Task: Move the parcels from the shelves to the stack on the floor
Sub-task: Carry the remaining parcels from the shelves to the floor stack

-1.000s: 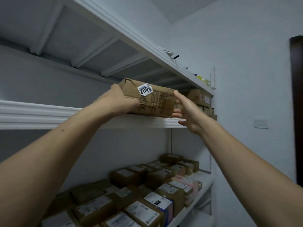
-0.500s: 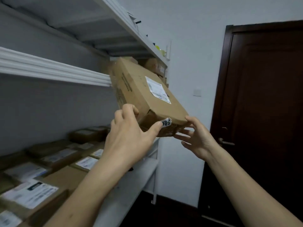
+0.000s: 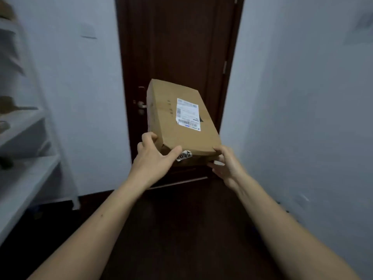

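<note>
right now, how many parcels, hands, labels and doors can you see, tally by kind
parcel: 1
hands: 2, left hand and right hand, both gripping the parcel
labels on it: 2, shipping label and numbered sticker
door: 1
total: 6
Things on the shelves are too blurred to count.

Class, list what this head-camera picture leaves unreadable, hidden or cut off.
1. Shipping label print on the parcel: too small, blurred.
2. Parcel underside: faces away from the camera.
3. Items on the shelves: motion-blurred, cut by the left edge.
4. Floor stack: outside the head view.
</note>
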